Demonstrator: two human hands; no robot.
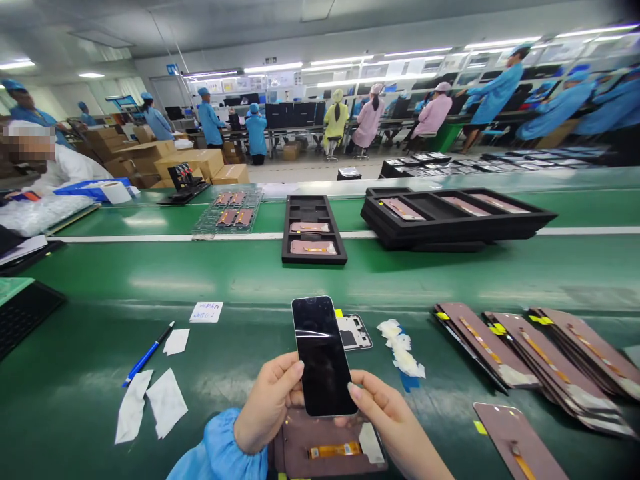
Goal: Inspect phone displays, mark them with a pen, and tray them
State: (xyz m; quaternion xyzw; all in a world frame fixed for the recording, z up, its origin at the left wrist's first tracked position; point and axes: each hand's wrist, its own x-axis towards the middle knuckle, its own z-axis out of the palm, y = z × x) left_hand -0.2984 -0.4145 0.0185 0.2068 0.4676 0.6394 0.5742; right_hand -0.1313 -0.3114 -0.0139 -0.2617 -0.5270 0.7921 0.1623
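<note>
A black-screened phone [324, 357] with a pale frame is held upright, screen facing me, between both hands. My left hand [273, 393] grips its left edge, thumb on the front. My right hand [383, 403] pinches its lower right edge, fingers partly behind it. Below the phone lies a brownish-pink display panel [300, 447] with an orange flex cable [334, 451] and a white patch. Behind the phone, to its right, a pale phone frame [356, 331] with a yellow tab lies on the green bench, partly hidden by the phone.
Stacked panels [485, 347] fan out at right. White scraps [167, 403] and a blue pen [147, 355] lie at left, crumpled tape [403, 347] right of the phone. Black trays [344, 250] stand across the green bench [200, 267]. A person in white [67, 160] is at far left.
</note>
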